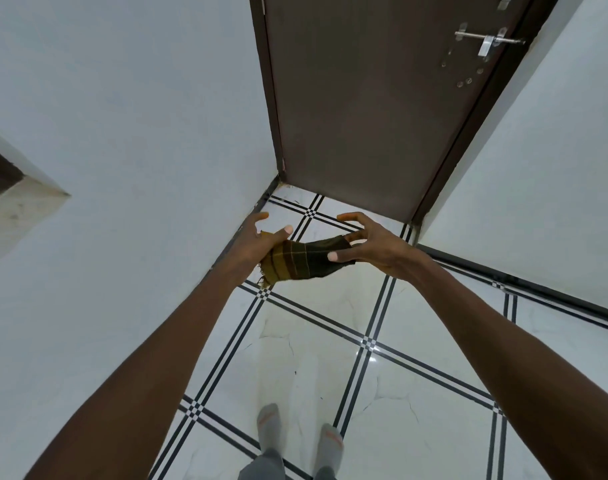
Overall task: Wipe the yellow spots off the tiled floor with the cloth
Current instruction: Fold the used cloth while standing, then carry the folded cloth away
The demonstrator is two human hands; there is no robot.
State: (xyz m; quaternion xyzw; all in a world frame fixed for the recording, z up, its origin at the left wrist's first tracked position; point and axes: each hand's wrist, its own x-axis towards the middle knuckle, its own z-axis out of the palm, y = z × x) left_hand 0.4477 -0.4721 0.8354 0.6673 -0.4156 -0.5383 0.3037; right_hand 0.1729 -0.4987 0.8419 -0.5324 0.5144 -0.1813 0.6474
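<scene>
A dark checked cloth [306,259] with a yellow-brown frayed end is stretched between both hands, well above the floor. My left hand [257,237] grips its yellow end with thumb on top. My right hand [372,245] pinches the dark end, the other fingers spread. The white tiled floor [316,348] with black double lines lies below. I make out no yellow spots on the tiles from here.
A closed brown door [372,98] with a metal latch [486,41] stands ahead. White walls [122,133] close in on the left and right. My feet in grey socks [295,431] stand on the tiles at the bottom.
</scene>
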